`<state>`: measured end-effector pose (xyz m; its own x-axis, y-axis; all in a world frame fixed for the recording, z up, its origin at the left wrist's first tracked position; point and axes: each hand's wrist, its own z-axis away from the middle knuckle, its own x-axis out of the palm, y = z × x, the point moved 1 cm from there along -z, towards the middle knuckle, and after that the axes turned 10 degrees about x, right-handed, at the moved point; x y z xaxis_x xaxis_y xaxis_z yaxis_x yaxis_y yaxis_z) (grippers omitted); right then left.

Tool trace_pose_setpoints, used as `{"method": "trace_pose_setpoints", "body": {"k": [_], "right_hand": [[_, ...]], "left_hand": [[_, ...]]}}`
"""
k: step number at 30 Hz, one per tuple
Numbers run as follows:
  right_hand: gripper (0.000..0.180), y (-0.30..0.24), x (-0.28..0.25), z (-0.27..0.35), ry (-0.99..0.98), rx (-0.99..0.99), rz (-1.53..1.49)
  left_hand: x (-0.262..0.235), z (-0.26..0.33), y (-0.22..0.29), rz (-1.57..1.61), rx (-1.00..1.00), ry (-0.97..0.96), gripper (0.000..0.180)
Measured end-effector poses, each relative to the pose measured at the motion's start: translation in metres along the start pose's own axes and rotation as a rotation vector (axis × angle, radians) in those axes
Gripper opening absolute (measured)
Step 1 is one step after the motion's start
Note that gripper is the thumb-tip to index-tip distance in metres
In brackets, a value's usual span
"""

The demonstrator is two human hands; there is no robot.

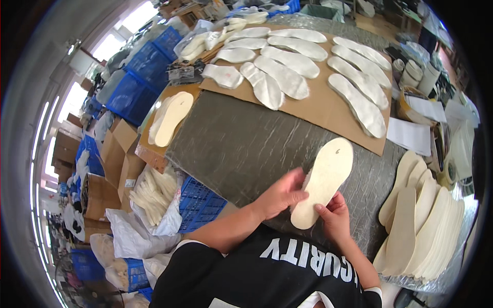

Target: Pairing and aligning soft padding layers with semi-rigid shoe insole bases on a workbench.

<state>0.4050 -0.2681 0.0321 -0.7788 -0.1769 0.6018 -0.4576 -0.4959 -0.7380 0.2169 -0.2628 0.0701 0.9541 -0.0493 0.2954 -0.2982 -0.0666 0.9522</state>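
A cluttered workshop, with blue crates (144, 72) and cardboard boxes (110, 154) along the left, surrounds a desk (231, 149) covered by a dark grey wrinkled sheet. At the far side of the desk lies a brown cardboard sheet (328, 110) carrying about a dozen pale, whitish-coated insoles (287, 77) spread out singly in rows. These look like the finished pieces, and the sheet seems close to full, with only a bare strip left along its near edge. A pair of cream insoles (172, 118) rests on a smaller board at the left. On the right, near the person's elbow, a fanned stack of plain cream insoles (426, 220) lies on clear plastic, which suggests a good share is still untreated. Both hands are clamped on one plain insole (326, 179) held just above the desk's near edge: the left hand (280, 195) grips its left edge with fingers over the top, while the right hand (334, 215) pinches the heel end from below. Its upper face looks uncoated, so this piece appears only begun.
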Motion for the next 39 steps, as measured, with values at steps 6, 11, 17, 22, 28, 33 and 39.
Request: {"method": "trace_pose_setpoints", "body": {"k": [6,11,17,22,28,33,39], "right_hand": [[0.032,-0.003,0.015,-0.011,-0.103,-0.027,0.357],[0.02,0.002,-0.009,-0.003,0.019,0.071,0.352],[0.013,-0.008,-0.021,0.015,0.107,0.137,0.348],[0.012,-0.021,-0.037,0.042,0.29,0.001,0.428],[0.011,-0.045,-0.067,0.107,0.624,-0.311,0.643],[0.005,-0.069,-0.089,0.141,1.008,-0.433,0.893],[0.011,-0.085,-0.087,0.155,1.186,-0.66,1.136]], "left_hand": [[-0.066,-0.007,0.061,-0.819,0.137,0.023,0.024],[-0.193,-0.038,0.153,-1.627,0.522,0.388,0.03],[-0.379,-0.038,0.201,-1.427,0.304,0.6,0.034],[-0.339,-0.03,0.143,-1.944,0.069,0.827,0.032],[-0.148,-0.073,0.038,-1.474,0.743,0.01,0.004],[0.004,-0.087,-0.011,-0.978,0.71,-0.545,0.006],[0.121,-0.078,-0.06,-0.482,-0.164,-0.769,0.02]]}}
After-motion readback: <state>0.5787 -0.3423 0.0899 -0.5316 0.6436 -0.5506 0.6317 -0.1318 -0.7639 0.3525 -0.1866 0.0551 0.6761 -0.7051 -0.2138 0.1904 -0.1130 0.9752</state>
